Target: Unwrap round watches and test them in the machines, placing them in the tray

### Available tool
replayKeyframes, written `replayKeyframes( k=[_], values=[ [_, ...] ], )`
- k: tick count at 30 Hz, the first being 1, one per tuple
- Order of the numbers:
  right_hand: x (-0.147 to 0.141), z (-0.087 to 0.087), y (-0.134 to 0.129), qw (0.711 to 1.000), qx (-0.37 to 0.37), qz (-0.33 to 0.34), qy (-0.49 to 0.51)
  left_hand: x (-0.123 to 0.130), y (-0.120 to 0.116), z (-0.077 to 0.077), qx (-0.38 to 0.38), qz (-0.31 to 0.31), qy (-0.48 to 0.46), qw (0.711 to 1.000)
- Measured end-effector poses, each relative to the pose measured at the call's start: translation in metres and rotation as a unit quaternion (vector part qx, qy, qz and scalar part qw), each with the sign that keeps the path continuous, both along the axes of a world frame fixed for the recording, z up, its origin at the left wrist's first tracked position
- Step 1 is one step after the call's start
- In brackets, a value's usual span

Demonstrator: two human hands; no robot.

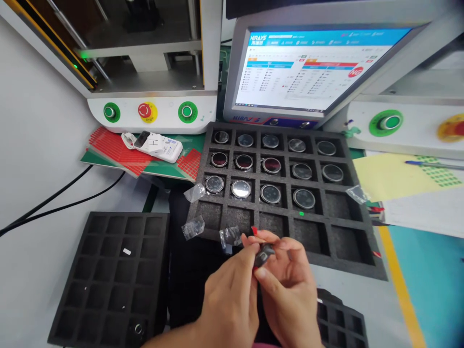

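Both forearms are cut off at the bottom edge, and a 3rd foam tray [342, 324] at lower right shows only a corner. Text on the monitor [311, 67] is too small to read, apart from a red round mark at its right. The round part [264, 254] in the hands is mostly hidden by fingers; only a dark curved edge shows, so its face can't be made out.

Left hand [226, 295] is curled, thumb & forefinger pinched on the part's left side. Right hand [290, 285] is curled too, fingertips closed on the part from the right & above. The part sits betw. both hands, just in front of the near edge of the big foam tray [286, 227].

That tray has round discs [241, 189] in its 3 far rows; near rows look bare. Small clear plastic bags [193, 227] lie at its left edge. Another black foam tray [112, 275] lies to the left, w/ a small ring in one near cell.
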State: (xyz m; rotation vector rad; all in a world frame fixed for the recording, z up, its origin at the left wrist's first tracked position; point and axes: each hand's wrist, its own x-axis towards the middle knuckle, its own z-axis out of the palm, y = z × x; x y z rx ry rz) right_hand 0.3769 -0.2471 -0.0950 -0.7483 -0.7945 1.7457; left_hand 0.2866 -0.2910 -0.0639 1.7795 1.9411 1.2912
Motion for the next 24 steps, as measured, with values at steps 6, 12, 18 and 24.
replayKeyframes(
  k=[6,12,18,24],
  values=[
    [0.015,0.008,0.007,0.994,0.095,0.031,-0.041,-0.006,0.001,0.011,-0.104,-0.07,-0.221,0.967],
    [0.024,0.021,0.015,0.975,0.157,0.116,-0.105,-0.007,0.005,0.017,-0.1,-0.053,-0.243,0.963],
    [0.021,0.028,0.015,0.977,0.138,0.143,-0.075,-0.005,0.007,0.017,-0.034,-0.062,-0.19,0.979],
    [0.018,0.023,0.008,0.978,0.158,0.128,-0.039,-0.002,0.002,0.014,0.023,-0.033,-0.07,0.997]
  ],
)
